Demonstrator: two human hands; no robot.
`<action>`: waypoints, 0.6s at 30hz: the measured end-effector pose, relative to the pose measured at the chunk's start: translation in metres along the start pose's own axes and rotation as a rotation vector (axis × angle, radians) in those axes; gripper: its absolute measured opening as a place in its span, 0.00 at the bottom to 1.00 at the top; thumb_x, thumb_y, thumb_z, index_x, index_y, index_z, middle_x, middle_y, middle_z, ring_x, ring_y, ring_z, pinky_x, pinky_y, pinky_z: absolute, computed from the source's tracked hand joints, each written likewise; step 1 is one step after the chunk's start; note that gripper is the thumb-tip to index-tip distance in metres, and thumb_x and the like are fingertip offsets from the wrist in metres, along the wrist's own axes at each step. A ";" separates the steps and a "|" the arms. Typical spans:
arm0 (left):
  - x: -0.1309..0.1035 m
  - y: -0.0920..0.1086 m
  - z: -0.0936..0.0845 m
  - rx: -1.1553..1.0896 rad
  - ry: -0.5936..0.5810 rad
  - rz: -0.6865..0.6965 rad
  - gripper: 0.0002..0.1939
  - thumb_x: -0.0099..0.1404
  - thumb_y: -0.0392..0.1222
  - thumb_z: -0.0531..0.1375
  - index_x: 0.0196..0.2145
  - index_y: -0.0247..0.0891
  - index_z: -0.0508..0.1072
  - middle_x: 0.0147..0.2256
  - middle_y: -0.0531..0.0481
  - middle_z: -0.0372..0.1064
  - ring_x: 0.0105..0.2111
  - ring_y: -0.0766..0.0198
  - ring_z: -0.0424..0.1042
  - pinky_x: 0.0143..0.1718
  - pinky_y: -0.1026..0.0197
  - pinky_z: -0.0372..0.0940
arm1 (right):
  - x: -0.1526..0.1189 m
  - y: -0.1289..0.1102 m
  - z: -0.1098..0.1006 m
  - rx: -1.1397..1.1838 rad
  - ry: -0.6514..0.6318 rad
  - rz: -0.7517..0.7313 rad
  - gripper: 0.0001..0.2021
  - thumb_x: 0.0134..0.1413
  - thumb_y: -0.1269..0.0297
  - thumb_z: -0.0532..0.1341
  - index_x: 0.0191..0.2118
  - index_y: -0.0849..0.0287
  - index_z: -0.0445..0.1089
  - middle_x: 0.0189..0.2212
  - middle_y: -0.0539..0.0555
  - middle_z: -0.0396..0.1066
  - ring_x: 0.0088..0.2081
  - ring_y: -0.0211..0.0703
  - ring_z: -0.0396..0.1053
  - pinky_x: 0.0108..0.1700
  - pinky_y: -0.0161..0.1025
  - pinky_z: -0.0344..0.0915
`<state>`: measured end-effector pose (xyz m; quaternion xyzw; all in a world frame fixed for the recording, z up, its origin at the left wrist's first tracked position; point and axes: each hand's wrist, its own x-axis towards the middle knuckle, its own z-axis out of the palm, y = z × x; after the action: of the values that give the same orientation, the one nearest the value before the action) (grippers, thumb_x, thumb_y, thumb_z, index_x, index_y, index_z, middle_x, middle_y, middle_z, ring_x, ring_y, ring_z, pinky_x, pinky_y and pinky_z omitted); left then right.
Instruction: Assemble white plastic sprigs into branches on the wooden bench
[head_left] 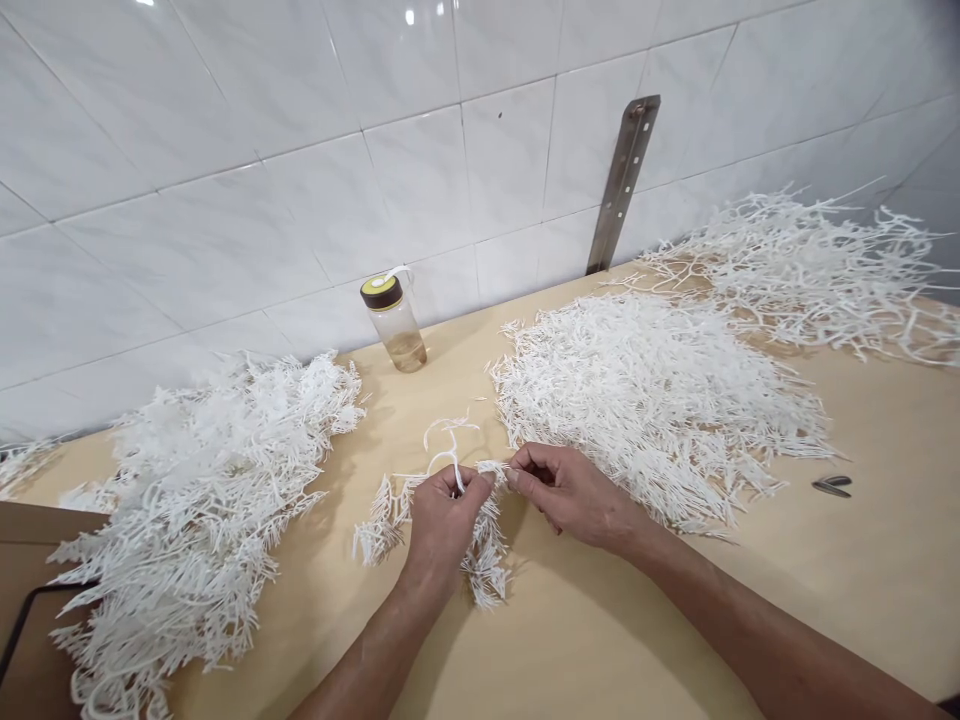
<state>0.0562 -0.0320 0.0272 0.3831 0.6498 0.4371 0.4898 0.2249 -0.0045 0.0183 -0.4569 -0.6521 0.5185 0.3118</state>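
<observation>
My left hand (444,515) is closed on a white branched plastic stem (452,448), whose bare twigs curl up above the fingers. Feathery white sprigs (487,560) hang from the stem on both sides of that hand. Just to the right, my right hand (562,488) pinches the tip of a small sprig between thumb and forefinger, close to my left thumb. A large heap of loose white sprigs (645,390) lies beyond my right hand. At the left is a pile of white feathery branches (217,500).
A clear bottle with a dark and yellow lid (401,335) stands near the tiled wall (405,180). A metal bracket (624,185) leans there. Bare white branches (810,265) lie at the back right, small dark snips (832,486) at right, a brown box (37,610) at left.
</observation>
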 end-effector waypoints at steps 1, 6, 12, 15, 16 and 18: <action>-0.001 0.001 0.000 -0.029 -0.005 -0.017 0.16 0.50 0.50 0.68 0.21 0.36 0.71 0.16 0.59 0.54 0.18 0.72 0.50 0.20 0.67 0.47 | 0.000 -0.001 0.000 -0.012 0.000 0.000 0.10 0.60 0.59 0.57 0.30 0.59 0.67 0.22 0.45 0.61 0.18 0.31 0.56 0.20 0.31 0.55; -0.003 0.004 0.000 -0.153 0.005 -0.081 0.18 0.50 0.52 0.69 0.22 0.36 0.70 0.15 0.61 0.49 0.15 0.75 0.45 0.17 0.68 0.42 | -0.001 -0.003 0.002 -0.025 -0.015 0.009 0.10 0.59 0.61 0.57 0.30 0.59 0.68 0.22 0.46 0.61 0.18 0.30 0.56 0.20 0.31 0.54; 0.000 0.002 -0.003 -0.156 -0.023 -0.138 0.18 0.50 0.53 0.70 0.23 0.36 0.72 0.15 0.60 0.51 0.14 0.75 0.47 0.16 0.68 0.42 | 0.000 0.003 0.008 0.091 -0.018 0.077 0.09 0.60 0.60 0.55 0.31 0.57 0.65 0.20 0.43 0.57 0.16 0.31 0.56 0.18 0.31 0.55; 0.000 0.004 -0.005 -0.127 -0.044 -0.164 0.19 0.49 0.53 0.70 0.22 0.35 0.71 0.15 0.59 0.52 0.15 0.75 0.48 0.16 0.68 0.42 | 0.002 0.008 0.011 0.133 0.008 0.098 0.09 0.61 0.60 0.54 0.31 0.57 0.63 0.19 0.42 0.57 0.15 0.31 0.56 0.18 0.31 0.57; 0.001 0.005 -0.005 -0.118 -0.049 -0.171 0.19 0.49 0.53 0.69 0.22 0.35 0.71 0.15 0.59 0.52 0.15 0.74 0.48 0.16 0.68 0.42 | 0.003 0.010 0.012 0.135 0.012 0.093 0.09 0.61 0.60 0.54 0.31 0.57 0.63 0.19 0.42 0.57 0.15 0.31 0.56 0.18 0.31 0.57; 0.001 0.005 -0.007 -0.102 -0.062 -0.186 0.18 0.49 0.53 0.69 0.22 0.36 0.71 0.16 0.58 0.53 0.15 0.74 0.48 0.16 0.67 0.42 | 0.004 0.012 0.014 0.124 0.013 0.072 0.08 0.61 0.60 0.55 0.32 0.57 0.64 0.19 0.42 0.57 0.15 0.31 0.56 0.18 0.31 0.56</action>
<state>0.0499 -0.0307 0.0327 0.3090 0.6441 0.4102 0.5669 0.2147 -0.0057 0.0025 -0.4633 -0.5997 0.5659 0.3248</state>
